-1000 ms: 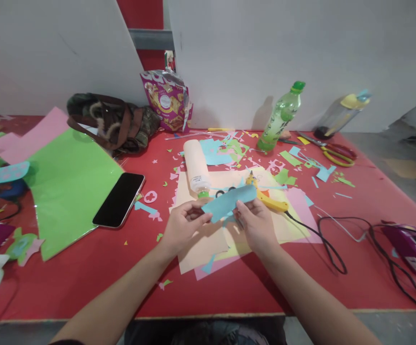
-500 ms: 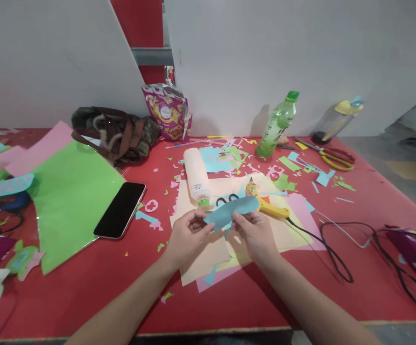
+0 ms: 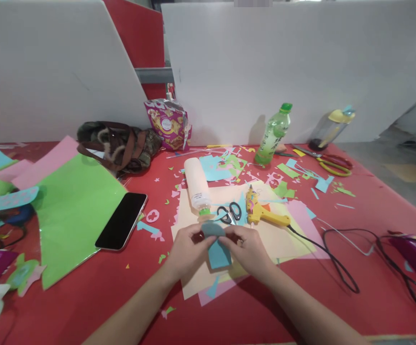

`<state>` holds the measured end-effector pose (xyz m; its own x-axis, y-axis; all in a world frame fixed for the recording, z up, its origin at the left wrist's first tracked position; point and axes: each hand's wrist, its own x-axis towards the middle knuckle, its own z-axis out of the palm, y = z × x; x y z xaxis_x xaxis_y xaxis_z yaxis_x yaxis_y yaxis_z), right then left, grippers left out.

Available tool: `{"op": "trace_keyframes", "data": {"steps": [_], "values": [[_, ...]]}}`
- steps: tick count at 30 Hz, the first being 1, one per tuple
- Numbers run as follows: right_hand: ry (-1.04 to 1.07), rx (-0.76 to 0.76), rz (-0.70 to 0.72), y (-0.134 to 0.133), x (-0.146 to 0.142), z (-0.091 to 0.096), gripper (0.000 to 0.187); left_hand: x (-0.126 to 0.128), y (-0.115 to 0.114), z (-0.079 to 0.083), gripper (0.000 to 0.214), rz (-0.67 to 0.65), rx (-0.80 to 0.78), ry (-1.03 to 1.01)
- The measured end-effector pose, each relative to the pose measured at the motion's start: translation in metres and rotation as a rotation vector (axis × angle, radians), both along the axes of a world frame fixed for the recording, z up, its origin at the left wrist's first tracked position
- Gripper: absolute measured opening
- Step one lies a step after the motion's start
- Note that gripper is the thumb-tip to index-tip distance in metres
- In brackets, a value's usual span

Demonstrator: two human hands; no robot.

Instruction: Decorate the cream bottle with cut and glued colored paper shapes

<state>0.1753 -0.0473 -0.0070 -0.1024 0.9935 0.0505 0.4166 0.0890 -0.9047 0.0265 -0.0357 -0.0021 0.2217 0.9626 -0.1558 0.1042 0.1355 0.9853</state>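
My left hand [image 3: 185, 250] and my right hand [image 3: 249, 248] both pinch a blue paper piece [image 3: 216, 249] between them, bent so that it hangs downward over peach and yellow sheets [image 3: 283, 239]. Just beyond the hands lie small black scissors [image 3: 229, 213], a yellow glue gun [image 3: 263, 214] with a black cord, and a glue bottle [image 3: 196, 181] on its side with a green tip.
The red table [image 3: 86, 306] is strewn with paper scraps. A black phone [image 3: 121, 221] rests on a green sheet [image 3: 71, 211] at left. A bag [image 3: 116, 143], snack pouch [image 3: 167, 122], green bottle [image 3: 273, 134], flask [image 3: 330, 125] and red-yellow scissors [image 3: 332, 160] lie at the back. Cables [image 3: 373, 258] run right.
The blue paper, held out flat and long before, is now bent and hangs down between my hands. My hands have drawn closer together. The black scissors are uncovered.
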Motion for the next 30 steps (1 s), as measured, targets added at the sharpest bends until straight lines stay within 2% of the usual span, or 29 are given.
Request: {"op": "trace_keyframes", "data": {"steps": [3,6,8,11,13,16,21,24,27,30], "values": [[-0.112,0.062,-0.037,0.006,0.011,0.0,0.018,-0.001,0.003,0.002,0.011,0.14,-0.106,-0.079],[-0.417,0.198,-0.111,0.017,0.036,-0.001,0.02,-0.003,0.006,-0.001,0.017,0.321,-0.247,-0.282],[-0.638,0.185,-0.194,0.022,0.055,-0.002,0.024,-0.004,0.009,-0.004,0.022,0.391,-0.312,-0.458],[-0.928,0.083,-0.247,0.023,0.078,-0.005,0.033,-0.005,0.012,-0.006,0.027,0.419,-0.378,-0.653],[-1.039,0.035,-0.198,0.021,0.087,-0.006,0.038,-0.006,0.013,-0.005,0.027,0.438,-0.414,-0.715],[-1.12,0.05,-0.122,0.02,0.096,-0.009,0.045,-0.006,0.015,-0.002,0.021,0.482,-0.449,-0.739],[-1.111,0.089,-0.032,0.024,0.103,-0.016,0.045,-0.008,0.017,-0.003,0.013,0.523,-0.473,-0.744],[-1.018,0.126,-0.089,0.026,0.103,-0.019,0.04,-0.01,0.019,-0.007,0.017,0.536,-0.472,-0.782],[-0.81,0.144,-0.211,0.026,0.1,-0.012,0.035,-0.012,0.021,-0.01,0.022,0.568,-0.47,-0.801],[-0.458,0.016,-0.286,0.023,0.092,0.005,0.022,-0.012,0.022,-0.01,0.022,0.599,-0.472,-0.795]]}}
